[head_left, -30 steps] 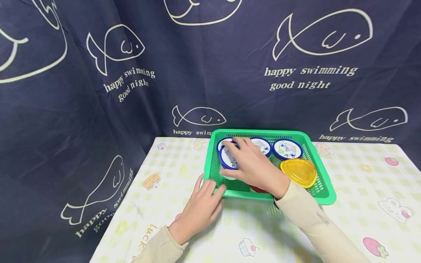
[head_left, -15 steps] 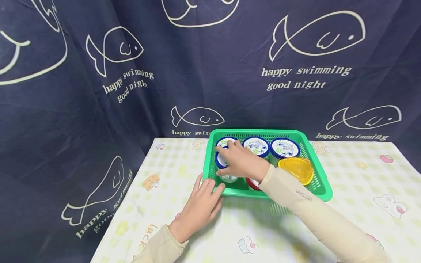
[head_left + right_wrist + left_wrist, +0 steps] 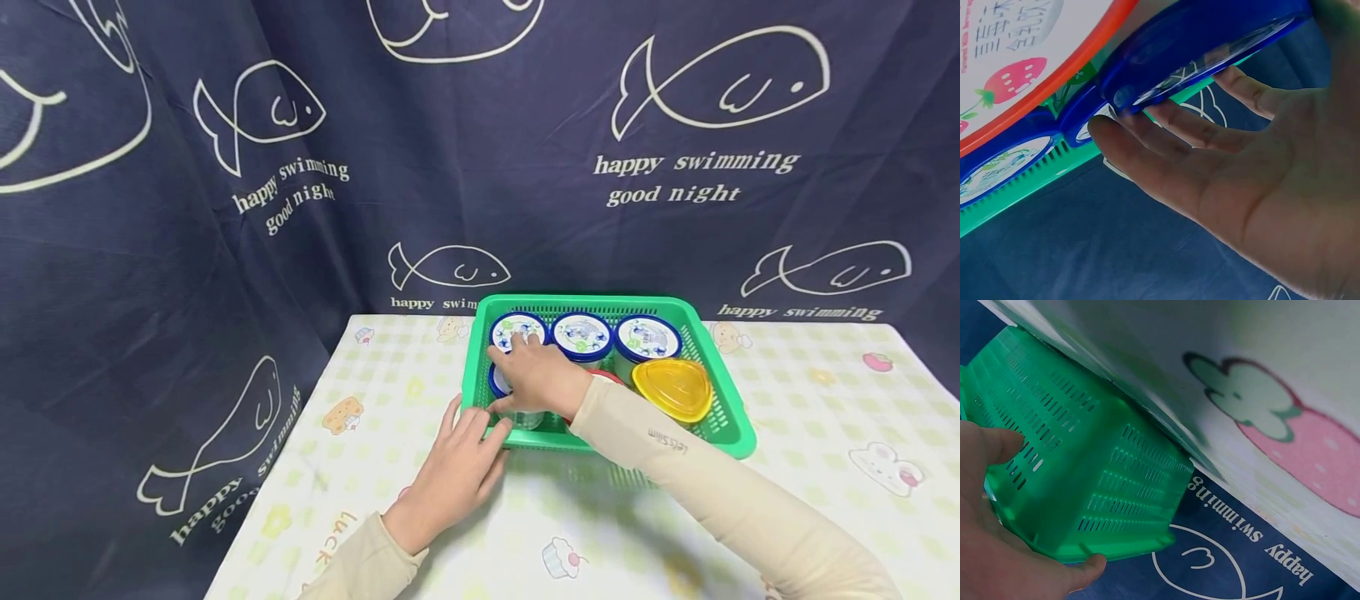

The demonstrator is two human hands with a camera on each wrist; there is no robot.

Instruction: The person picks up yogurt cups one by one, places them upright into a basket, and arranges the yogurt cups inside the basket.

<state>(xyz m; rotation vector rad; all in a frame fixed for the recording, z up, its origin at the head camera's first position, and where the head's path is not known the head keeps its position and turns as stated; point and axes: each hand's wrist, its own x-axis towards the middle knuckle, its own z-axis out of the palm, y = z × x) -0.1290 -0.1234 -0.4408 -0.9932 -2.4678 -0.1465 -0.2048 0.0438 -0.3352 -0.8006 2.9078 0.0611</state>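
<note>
A green slatted plastic basket (image 3: 585, 299) holds several lidded tubs. My left hand (image 3: 448, 471) grips the basket's near left corner, its fingers over the rim; the left wrist view shows the thumb and a fingertip against the green wall (image 3: 1066, 469). My right hand (image 3: 546, 379) reaches into the front left of the basket and holds a clear round tub (image 3: 529, 419) from above by its blue lid (image 3: 1210, 47). In the right wrist view the fingertips lie along the lid's edge. The thumb is hidden there, and the hand covers most of the lid in the head view.
Three blue-lidded tubs line the back: left (image 3: 517, 327), middle (image 3: 582, 336) and right (image 3: 649, 338). A red-rimmed tub (image 3: 1016, 81) with a strawberry print sits partly under my right forearm. A yellow lidded container (image 3: 675, 388) stands front right. A dark fish-print curtain (image 3: 480, 150) hangs behind the table.
My right hand has brought the blue-lidded tub nearer to the front left corner and lower, uncovering the back left lid. My left hand has stayed on the basket corner.
</note>
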